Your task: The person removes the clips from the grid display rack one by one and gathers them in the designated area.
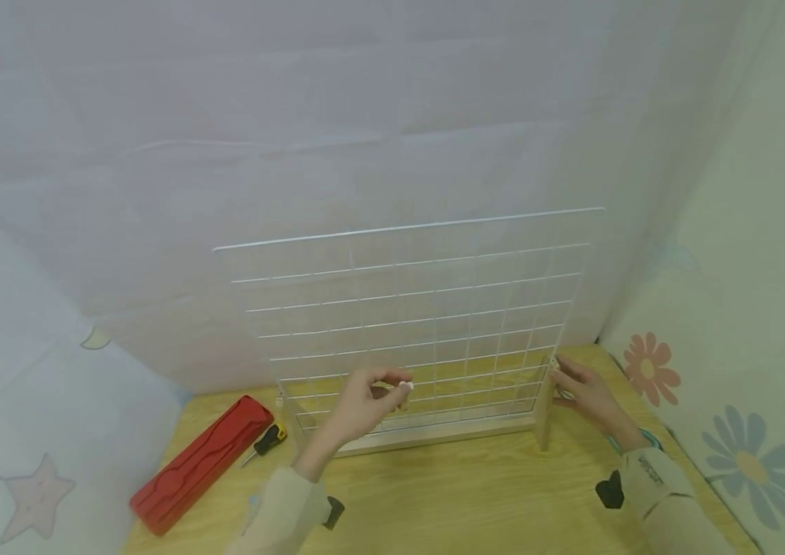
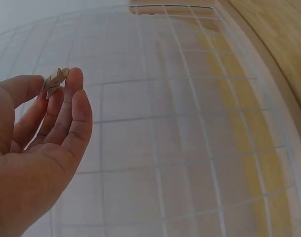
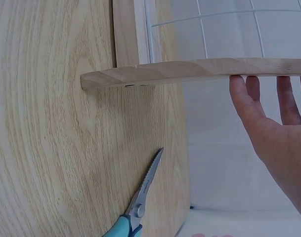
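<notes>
My left hand point(image 1: 359, 405) pinches a mini wooden clothespin point(image 2: 55, 82) between thumb and fingertips, in front of a white wire grid panel point(image 1: 434, 316). The grid stands upright in a wooden base with side posts. At the right end, my right hand point(image 1: 589, 395) rests its fingertips on the outer face of the wooden side post point(image 3: 190, 70). In the right wrist view its fingers are extended against the wood and hold nothing visible.
A red case point(image 1: 201, 466) lies at the table's left, with a yellow-and-black screwdriver point(image 1: 269, 439) beside it. Scissors with teal handles point(image 3: 140, 205) lie right of the stand. A white cloth backdrop point(image 1: 392, 116) rises behind the table point(image 1: 447, 493).
</notes>
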Motion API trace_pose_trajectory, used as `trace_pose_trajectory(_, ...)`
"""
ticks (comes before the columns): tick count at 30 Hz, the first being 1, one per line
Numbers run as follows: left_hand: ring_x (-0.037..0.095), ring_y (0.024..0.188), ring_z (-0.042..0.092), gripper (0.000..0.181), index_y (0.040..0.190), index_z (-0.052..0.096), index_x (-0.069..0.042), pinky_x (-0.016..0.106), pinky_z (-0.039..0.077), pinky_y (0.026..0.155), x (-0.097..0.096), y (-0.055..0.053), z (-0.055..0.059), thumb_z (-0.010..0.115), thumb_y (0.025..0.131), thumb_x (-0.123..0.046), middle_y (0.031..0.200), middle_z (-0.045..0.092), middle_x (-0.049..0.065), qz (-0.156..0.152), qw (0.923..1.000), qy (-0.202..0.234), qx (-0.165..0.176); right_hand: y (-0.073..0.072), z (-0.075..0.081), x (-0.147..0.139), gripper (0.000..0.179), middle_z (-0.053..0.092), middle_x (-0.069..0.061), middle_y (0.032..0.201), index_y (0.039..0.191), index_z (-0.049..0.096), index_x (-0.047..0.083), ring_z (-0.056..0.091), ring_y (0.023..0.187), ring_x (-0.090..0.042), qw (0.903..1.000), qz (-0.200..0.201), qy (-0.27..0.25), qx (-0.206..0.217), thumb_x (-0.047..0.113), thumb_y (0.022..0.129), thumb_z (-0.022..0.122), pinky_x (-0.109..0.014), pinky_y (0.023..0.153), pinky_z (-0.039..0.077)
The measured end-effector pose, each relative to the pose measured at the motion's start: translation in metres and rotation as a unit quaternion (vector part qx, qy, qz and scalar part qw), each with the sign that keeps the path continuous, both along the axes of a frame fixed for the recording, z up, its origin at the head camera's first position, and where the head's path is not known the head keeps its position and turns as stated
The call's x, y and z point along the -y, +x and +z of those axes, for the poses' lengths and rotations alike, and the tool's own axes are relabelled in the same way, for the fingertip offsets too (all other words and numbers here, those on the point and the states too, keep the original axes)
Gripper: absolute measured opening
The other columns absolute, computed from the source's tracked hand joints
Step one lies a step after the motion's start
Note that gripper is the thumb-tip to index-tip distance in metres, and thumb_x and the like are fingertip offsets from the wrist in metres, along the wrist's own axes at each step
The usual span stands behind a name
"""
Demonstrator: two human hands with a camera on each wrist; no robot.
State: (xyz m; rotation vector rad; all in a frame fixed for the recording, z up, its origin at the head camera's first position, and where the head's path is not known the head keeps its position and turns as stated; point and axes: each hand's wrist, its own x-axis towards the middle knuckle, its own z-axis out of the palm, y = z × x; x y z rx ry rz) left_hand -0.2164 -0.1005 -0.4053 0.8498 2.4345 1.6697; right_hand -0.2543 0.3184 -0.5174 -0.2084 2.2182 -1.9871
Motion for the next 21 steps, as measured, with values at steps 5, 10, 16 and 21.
trace_pose_trajectory(5,0.016,0.068,0.067,0.024,0.111,0.066,0.004,0.029,0.055,0.062,0.023,0.010,-0.035,0.062,0.094,-0.015,0.097,0.065,0.014,0.026,0.9988,0.000,0.042,0.001,0.001,-0.001,0.071,0.012,-0.028,0.154,0.152,0.006,0.001,0.035,0.132,-0.035,1.0000,-0.002,-0.002,0.005,0.029,0.102,0.048,-0.041,0.095,0.048)
trace_pose_trajectory(10,0.013,0.069,0.066,0.026,0.111,0.065,0.005,0.026,0.055,0.061,0.051,0.025,-0.069,0.063,0.094,-0.015,0.101,0.063,0.015,0.059,0.9963,-0.003,0.062,0.002,0.003,-0.001,0.069,0.010,-0.030,0.154,0.151,0.006,-0.001,0.048,0.123,-0.016,0.9998,0.006,-0.018,0.003,0.025,0.103,0.047,-0.046,0.097,0.045)
trace_pose_trajectory(16,0.016,0.075,0.066,0.027,0.111,0.063,0.007,0.032,0.056,0.066,0.088,0.046,-0.107,0.064,0.092,-0.013,0.096,0.066,0.013,0.148,0.9822,-0.009,0.116,0.001,0.003,-0.001,0.069,0.009,-0.032,0.153,0.151,0.005,-0.003,0.032,0.133,-0.039,0.9999,0.008,-0.010,-0.002,0.025,0.103,0.046,-0.045,0.096,0.046)
trace_pose_trajectory(21,0.026,0.079,0.068,0.029,0.110,0.063,0.007,0.034,0.057,0.066,0.116,0.060,-0.138,0.067,0.090,-0.014,0.090,0.069,0.015,0.228,0.9596,-0.014,0.164,0.000,0.002,-0.002,0.070,0.008,-0.032,0.153,0.151,0.004,-0.002,0.025,0.133,-0.047,1.0000,0.001,-0.002,0.004,0.026,0.103,0.046,-0.040,0.092,0.049)
